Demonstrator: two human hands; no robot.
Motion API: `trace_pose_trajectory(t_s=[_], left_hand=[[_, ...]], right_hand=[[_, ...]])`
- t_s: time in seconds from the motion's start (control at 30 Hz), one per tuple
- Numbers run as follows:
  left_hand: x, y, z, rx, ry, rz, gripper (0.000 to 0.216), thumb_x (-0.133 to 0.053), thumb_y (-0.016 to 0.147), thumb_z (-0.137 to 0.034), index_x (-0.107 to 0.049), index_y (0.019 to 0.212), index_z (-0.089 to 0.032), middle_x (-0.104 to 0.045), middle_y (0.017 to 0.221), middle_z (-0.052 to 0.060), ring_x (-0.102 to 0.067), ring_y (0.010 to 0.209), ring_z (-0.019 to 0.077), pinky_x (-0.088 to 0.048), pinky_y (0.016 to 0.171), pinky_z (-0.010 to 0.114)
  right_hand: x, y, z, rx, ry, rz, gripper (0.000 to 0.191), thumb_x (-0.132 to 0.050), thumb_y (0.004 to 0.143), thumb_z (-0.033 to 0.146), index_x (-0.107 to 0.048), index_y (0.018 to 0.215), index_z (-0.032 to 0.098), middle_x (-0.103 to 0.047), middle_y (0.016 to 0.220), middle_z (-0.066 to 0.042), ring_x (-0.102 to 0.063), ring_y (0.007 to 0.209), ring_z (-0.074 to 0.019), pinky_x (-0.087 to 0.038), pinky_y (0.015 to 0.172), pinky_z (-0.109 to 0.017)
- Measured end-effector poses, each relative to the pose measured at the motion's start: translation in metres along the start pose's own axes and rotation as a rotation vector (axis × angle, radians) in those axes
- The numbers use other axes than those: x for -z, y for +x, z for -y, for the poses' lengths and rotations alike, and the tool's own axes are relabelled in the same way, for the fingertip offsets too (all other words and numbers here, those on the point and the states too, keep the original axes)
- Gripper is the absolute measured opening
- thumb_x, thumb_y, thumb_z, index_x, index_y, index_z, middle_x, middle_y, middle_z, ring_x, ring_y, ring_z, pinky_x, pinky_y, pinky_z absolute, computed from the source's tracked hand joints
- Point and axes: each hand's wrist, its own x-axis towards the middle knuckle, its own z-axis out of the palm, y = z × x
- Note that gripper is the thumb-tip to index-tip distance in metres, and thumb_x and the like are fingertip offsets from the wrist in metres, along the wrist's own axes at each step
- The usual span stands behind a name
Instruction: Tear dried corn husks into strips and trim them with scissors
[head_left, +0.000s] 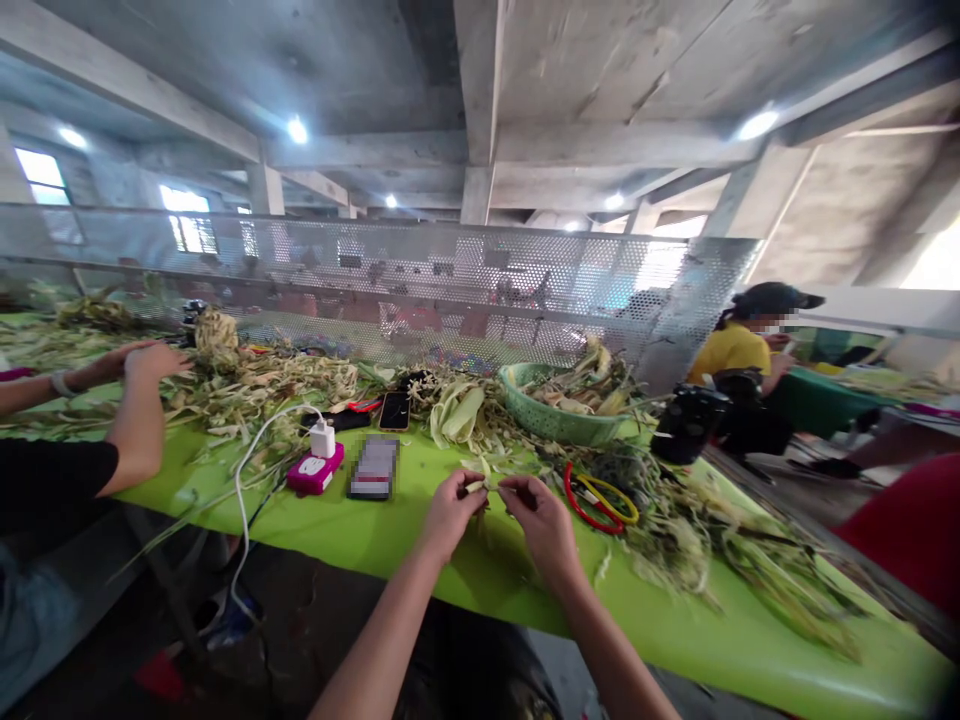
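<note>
Both my hands meet above the front edge of the green table, fingers pinched on a small pale strip of corn husk (pixel 486 482). My left hand (pixel 450 512) grips its left side. My right hand (pixel 544 522) pinches it close by on the right, the fingertips nearly touching the other hand's. Thin shreds hang below the fingers. Right of my right hand lie red and yellow looped handles (pixel 600 502), apparently scissors. Beyond my hands is a bunch of pale green husks (pixel 457 415).
A green basket (pixel 559 425) holds dry husks, with loose husks (pixel 675 545) to its right. Left of me lie a phone (pixel 373 470), a darker phone (pixel 395 411) and a magenta power block (pixel 315 470) with a white plug and cable. A co-worker's arms (pixel 142 400) reach over husks at far left.
</note>
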Motion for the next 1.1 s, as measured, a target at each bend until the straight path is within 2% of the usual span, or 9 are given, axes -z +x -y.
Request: trace_pose_trajectory(t_s=[0.17, 0.37, 0.5, 0.7, 0.8, 0.9, 1.0, 1.1], left_hand=[[-0.002, -0.002, -0.001, -0.022, 0.020, 0.051, 0.027, -0.066, 0.071, -0.031, -0.062, 0.093, -0.016, -0.063, 0.084, 0.004, -0.058, 0.074, 0.0148, -0.045, 0.071, 0.026], [-0.004, -0.003, -0.004, -0.034, 0.009, 0.097, 0.030, -0.070, 0.070, -0.035, -0.061, 0.091, -0.015, -0.062, 0.082, 0.003, -0.057, 0.074, 0.0149, -0.045, 0.072, 0.027], [-0.004, -0.002, -0.002, -0.050, -0.021, 0.115, 0.033, -0.071, 0.069, -0.040, -0.061, 0.089, -0.015, -0.062, 0.086, 0.003, -0.058, 0.075, 0.0151, -0.046, 0.071, 0.027], [-0.003, -0.004, -0.003, 0.007, -0.091, 0.113, 0.036, -0.070, 0.070, -0.043, -0.062, 0.091, -0.014, -0.064, 0.075, 0.004, -0.061, 0.073, 0.0165, -0.047, 0.072, 0.028], [-0.001, -0.003, -0.002, 0.019, -0.121, 0.096, 0.038, -0.073, 0.067, -0.044, -0.063, 0.090, -0.014, -0.064, 0.074, 0.004, -0.061, 0.072, 0.0164, -0.047, 0.073, 0.029], [-0.001, -0.001, 0.000, 0.019, -0.128, 0.058, 0.039, -0.074, 0.065, -0.043, -0.063, 0.088, -0.014, -0.063, 0.073, 0.003, -0.060, 0.070, 0.0155, -0.046, 0.071, 0.028], [-0.001, 0.001, 0.001, 0.026, -0.118, 0.035, 0.037, -0.074, 0.065, -0.042, -0.062, 0.087, -0.014, -0.062, 0.072, 0.002, -0.059, 0.069, 0.0151, -0.045, 0.070, 0.028], [-0.001, 0.002, 0.002, 0.019, -0.097, 0.038, 0.035, -0.075, 0.064, -0.037, -0.062, 0.087, -0.014, -0.062, 0.075, 0.003, -0.058, 0.072, 0.0150, -0.045, 0.071, 0.027]], right_hand=[[0.001, 0.000, 0.006, -0.029, 0.126, -0.020, 0.033, -0.070, 0.070, 0.046, -0.062, 0.084, 0.017, -0.062, 0.071, -0.004, -0.055, 0.063, -0.0175, -0.044, 0.057, -0.028], [0.001, -0.001, 0.012, -0.011, 0.178, -0.027, 0.032, -0.072, 0.070, 0.040, -0.061, 0.089, 0.018, -0.061, 0.073, -0.003, -0.055, 0.066, -0.0176, -0.046, 0.061, -0.028], [0.001, -0.002, 0.010, -0.019, 0.230, -0.010, 0.029, -0.072, 0.071, 0.037, -0.061, 0.089, 0.018, -0.061, 0.074, -0.002, -0.055, 0.067, -0.0172, -0.046, 0.061, -0.028], [0.000, -0.002, 0.013, -0.042, 0.301, -0.002, 0.026, -0.071, 0.072, 0.037, -0.060, 0.088, 0.019, -0.058, 0.073, -0.001, -0.053, 0.065, -0.0157, -0.044, 0.056, -0.025], [0.000, -0.002, 0.014, -0.009, 0.224, -0.008, 0.026, -0.068, 0.075, 0.039, -0.061, 0.091, 0.019, -0.057, 0.071, -0.001, -0.052, 0.061, -0.0152, -0.043, 0.054, -0.026], [0.000, -0.003, 0.014, 0.114, -0.007, -0.017, 0.023, -0.064, 0.079, 0.036, -0.063, 0.096, 0.020, -0.059, 0.076, -0.002, -0.052, 0.062, -0.0158, -0.044, 0.057, -0.027], [0.000, -0.004, 0.014, 0.239, -0.245, 0.003, 0.013, -0.058, 0.083, 0.031, -0.066, 0.087, 0.022, -0.060, 0.085, -0.005, -0.057, 0.071, -0.0184, -0.046, 0.063, -0.029], [0.001, -0.004, 0.013, 0.273, -0.342, -0.002, 0.011, -0.057, 0.083, 0.029, -0.064, 0.079, 0.022, -0.060, 0.085, -0.006, -0.059, 0.075, -0.0200, -0.047, 0.065, -0.030]])
